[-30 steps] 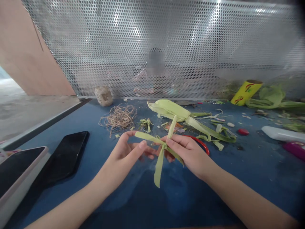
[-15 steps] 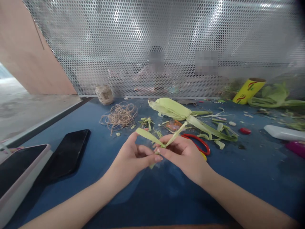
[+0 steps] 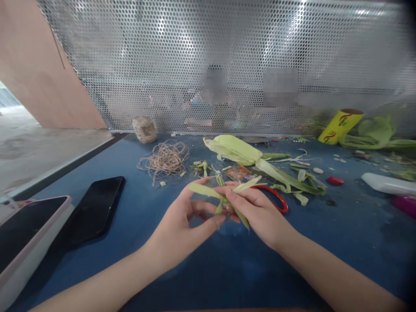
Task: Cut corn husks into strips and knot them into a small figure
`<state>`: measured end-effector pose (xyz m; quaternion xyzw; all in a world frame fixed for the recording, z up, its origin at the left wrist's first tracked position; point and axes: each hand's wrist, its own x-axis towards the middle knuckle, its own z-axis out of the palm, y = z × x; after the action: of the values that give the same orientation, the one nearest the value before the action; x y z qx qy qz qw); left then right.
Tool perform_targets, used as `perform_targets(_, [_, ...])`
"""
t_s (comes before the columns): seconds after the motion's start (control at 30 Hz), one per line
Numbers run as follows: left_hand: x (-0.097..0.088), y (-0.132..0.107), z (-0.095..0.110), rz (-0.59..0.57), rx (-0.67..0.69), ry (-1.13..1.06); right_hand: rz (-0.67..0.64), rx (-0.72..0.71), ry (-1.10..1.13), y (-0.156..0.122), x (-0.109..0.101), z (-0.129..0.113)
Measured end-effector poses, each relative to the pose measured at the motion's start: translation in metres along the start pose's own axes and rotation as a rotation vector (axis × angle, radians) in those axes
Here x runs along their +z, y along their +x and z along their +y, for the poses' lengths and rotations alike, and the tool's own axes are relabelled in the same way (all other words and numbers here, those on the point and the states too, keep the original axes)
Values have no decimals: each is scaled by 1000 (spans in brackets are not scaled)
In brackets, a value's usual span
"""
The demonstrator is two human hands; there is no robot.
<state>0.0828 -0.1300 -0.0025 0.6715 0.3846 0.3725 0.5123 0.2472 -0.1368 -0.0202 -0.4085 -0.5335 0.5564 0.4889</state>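
Between my hands is a small knotted piece of pale green corn husk strips (image 3: 205,190), its ends sticking out left, right and downward. My left hand (image 3: 182,223) curls around its left side, thumb and fingertips at a lower strip. My right hand (image 3: 261,212) pinches the knot and the strips on the right, and its fingers partly hide the knot. Just beyond the right hand lie scissors with a red handle (image 3: 282,200), partly covered by it. Farther back rests a larger bundle of corn husk (image 3: 237,149) with long trailing strips.
A tangle of brown twine (image 3: 167,157) and a wrapped roll (image 3: 144,129) are at the back left. Two phones, one black (image 3: 97,208), lie left. A yellow tube (image 3: 340,126), a red piece (image 3: 335,180) and husk scraps are right. A perforated metal screen (image 3: 162,65) stands behind; people show through it.
The husk piece has turned in my hands: its right strip now leans lower to the right, and strips below the knot have come into view. My right fingers have shifted over the knot.
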Motion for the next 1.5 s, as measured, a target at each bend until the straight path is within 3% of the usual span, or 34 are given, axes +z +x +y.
perform_targets(0.1, [1,-3,-3,-71,-9,81,11,31,-84,0,1,2])
perform_targets(0.2, [2,-1,-8,12,86,148,4,-2,-145,-1,4,1])
perform_targets(0.3, [2,3,-10,96,120,54,7,-26,-195,-3,8,-1])
perform_targets(0.4, [4,4,-8,51,113,-37,2,-35,-218,-6,12,-1])
perform_targets(0.5, [5,4,-6,-26,115,-5,-62,-28,-166,-9,15,0])
perform_targets(0.67, [5,3,-7,-8,91,-97,-196,-17,-80,-8,12,1])
perform_targets(0.73, [3,3,-8,32,111,-65,-156,-76,-182,-7,8,-1])
perform_targets(0.87, [1,4,-8,87,135,56,72,-310,-532,-6,1,-7])
perform_targets(0.93, [1,5,-8,94,135,101,84,-362,-589,-7,0,-8])
perform_targets(1.17, [1,4,-5,159,148,218,26,-301,-612,-9,3,-12])
perform_targets(1.3, [0,2,-2,175,136,227,-23,-313,-488,-11,3,-16])
perform_targets(1.5, [-5,2,-4,170,159,243,-63,-209,-405,-11,2,-17])
